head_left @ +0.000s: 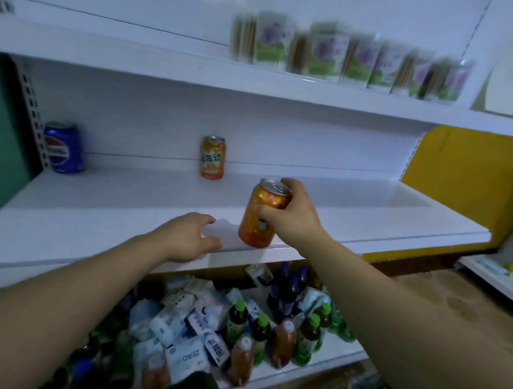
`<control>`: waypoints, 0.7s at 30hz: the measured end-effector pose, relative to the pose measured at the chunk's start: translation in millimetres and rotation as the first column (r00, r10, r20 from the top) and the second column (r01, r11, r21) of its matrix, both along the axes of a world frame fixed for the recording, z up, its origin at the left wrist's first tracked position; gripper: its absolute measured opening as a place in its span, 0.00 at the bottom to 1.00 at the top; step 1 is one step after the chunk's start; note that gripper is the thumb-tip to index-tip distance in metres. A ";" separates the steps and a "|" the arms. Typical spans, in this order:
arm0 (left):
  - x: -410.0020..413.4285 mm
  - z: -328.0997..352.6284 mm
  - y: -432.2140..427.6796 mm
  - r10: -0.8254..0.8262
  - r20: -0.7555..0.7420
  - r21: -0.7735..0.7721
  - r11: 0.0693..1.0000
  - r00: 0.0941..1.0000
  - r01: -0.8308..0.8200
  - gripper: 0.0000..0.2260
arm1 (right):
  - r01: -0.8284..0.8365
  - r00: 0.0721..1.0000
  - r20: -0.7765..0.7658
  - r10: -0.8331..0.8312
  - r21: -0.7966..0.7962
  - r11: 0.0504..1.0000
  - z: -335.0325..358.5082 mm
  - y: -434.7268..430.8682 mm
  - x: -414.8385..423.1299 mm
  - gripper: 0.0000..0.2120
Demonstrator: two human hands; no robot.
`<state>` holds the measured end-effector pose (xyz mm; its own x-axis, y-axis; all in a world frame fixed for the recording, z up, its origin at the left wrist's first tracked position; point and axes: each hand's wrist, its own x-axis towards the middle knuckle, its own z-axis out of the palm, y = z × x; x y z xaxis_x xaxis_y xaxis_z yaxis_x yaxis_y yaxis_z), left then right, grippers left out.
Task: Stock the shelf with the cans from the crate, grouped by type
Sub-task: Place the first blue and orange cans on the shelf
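Holding the orange can [262, 215] near its top, my right hand [291, 210] grips smooth, slippery metal; left hand [186, 237] rests loose and empty.

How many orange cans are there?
2. An upright can at the back of the middle shelf; a tilted can in the right hand near the front edge. The half-seen crate may hide more.

The right hand [291, 211] grips a tilted orange can [260, 223], perhaps touching the shelf [107, 205] edge, near the left hand [186, 237].
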<state>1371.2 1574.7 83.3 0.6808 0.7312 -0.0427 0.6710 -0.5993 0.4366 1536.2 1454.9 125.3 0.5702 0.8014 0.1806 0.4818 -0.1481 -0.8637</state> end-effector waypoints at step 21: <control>15.4 -38.4 65.9 0.077 -0.240 0.118 0.992 0.968 -0.049 0.37 | -0.011 0.978 0.205 0.023 -0.058 0.998 -37.4 108.3 37.0 0.38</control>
